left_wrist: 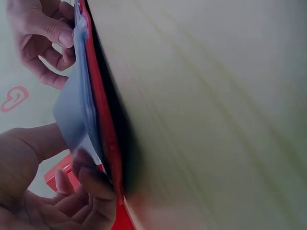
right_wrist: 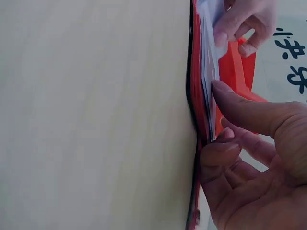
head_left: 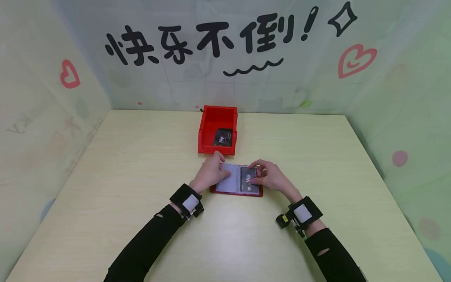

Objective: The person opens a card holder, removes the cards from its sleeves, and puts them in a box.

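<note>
A red-covered card holder (head_left: 228, 185) lies spread on the table with its clear sleeve pages showing. Behind the right-hand page is a black Vip card (head_left: 244, 183). My left hand (head_left: 210, 172) pinches the left sleeve page, and the left wrist view shows that page (left_wrist: 72, 110) bowed up from the cover. At the other side, my right hand (head_left: 270, 177) has its thumb on the card's page and its fingers at the outer edge. In the right wrist view the thumb and fingers (right_wrist: 223, 155) grip the stacked pages; whether they touch the card itself is unclear.
Just behind the card holder stands a red bin (head_left: 213, 117) with black Vip cards (head_left: 223, 137) in its front part. The pale wooden table (head_left: 141, 156) meets printed walls at the back and both sides.
</note>
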Motion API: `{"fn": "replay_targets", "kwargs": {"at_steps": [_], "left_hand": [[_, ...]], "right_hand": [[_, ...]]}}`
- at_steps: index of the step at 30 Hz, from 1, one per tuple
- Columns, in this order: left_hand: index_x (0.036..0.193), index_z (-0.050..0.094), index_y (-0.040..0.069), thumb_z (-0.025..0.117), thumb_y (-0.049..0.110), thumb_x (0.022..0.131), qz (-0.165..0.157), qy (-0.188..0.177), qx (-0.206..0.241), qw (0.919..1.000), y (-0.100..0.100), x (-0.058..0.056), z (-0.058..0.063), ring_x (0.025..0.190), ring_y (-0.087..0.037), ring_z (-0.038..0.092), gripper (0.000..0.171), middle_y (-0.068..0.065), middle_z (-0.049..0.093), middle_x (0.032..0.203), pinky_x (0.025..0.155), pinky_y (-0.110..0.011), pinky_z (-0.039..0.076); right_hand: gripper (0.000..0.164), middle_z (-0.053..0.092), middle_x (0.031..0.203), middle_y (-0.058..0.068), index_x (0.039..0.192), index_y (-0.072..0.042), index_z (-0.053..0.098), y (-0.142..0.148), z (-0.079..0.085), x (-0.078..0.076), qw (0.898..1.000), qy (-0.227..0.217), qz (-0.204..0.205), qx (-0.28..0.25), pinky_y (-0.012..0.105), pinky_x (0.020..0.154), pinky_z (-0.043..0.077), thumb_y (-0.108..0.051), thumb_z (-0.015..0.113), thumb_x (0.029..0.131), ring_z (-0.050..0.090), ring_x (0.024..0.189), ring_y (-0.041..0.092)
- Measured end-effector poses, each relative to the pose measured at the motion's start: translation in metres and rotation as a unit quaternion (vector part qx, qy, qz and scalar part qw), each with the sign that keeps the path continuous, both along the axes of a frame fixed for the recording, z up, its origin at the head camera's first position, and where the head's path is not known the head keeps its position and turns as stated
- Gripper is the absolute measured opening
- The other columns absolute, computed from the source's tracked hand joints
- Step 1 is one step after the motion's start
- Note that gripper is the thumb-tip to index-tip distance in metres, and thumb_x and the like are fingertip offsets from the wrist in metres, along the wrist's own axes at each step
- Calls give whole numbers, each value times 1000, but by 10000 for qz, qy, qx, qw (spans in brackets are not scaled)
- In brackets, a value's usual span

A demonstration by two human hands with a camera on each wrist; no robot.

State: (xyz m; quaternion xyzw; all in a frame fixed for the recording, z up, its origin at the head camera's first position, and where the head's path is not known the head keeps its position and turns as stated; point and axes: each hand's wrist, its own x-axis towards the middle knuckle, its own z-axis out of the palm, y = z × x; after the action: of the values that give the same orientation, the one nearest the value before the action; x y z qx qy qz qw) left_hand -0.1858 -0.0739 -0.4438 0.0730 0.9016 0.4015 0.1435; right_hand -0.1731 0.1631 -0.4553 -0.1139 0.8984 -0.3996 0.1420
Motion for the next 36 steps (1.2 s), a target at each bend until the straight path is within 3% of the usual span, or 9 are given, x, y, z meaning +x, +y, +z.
{"fn": "replay_targets", "kwargs": {"at_steps": [4,7,13,20,36], "left_hand": [[118,54,9,79,18,87,-121,455,-653,9968,5,1,1,93,-22,57,41,-11,58,102,77,-30,51],[117,61,7,76,12,88,-433,685,-878,9928,12,1,3,102,-23,55,33,-10,57,111,88,-34,53],[125,63,1,64,0,92,-1098,555,-372,9917,29,2,0,105,-24,54,33,-13,60,116,97,-38,51],[127,62,-1,65,9,95,-1024,538,-404,9925,35,1,-2,104,-25,54,34,-15,62,115,96,-38,50],[128,62,-2,66,9,95,-764,151,-212,9967,37,2,4,103,-25,55,35,-16,63,115,91,-37,51]], "right_hand": [[57,52,88,9,135,-5,58,6,3,-2,9996,-98,-66,271,27,63,39,-16,81,84,51,81,20],[59,53,89,10,137,-4,58,10,4,-3,9993,-247,-46,289,27,59,41,-16,82,84,52,75,20],[58,53,88,10,137,-4,59,12,4,-3,9992,-353,-79,152,27,60,42,-14,81,84,52,72,19],[56,53,86,10,136,-3,60,11,4,-2,9995,-299,-58,102,27,60,42,-12,80,84,52,70,18],[56,52,86,9,136,-4,59,11,2,-2,9992,-365,-120,58,26,57,49,-11,80,85,54,64,17]]}}
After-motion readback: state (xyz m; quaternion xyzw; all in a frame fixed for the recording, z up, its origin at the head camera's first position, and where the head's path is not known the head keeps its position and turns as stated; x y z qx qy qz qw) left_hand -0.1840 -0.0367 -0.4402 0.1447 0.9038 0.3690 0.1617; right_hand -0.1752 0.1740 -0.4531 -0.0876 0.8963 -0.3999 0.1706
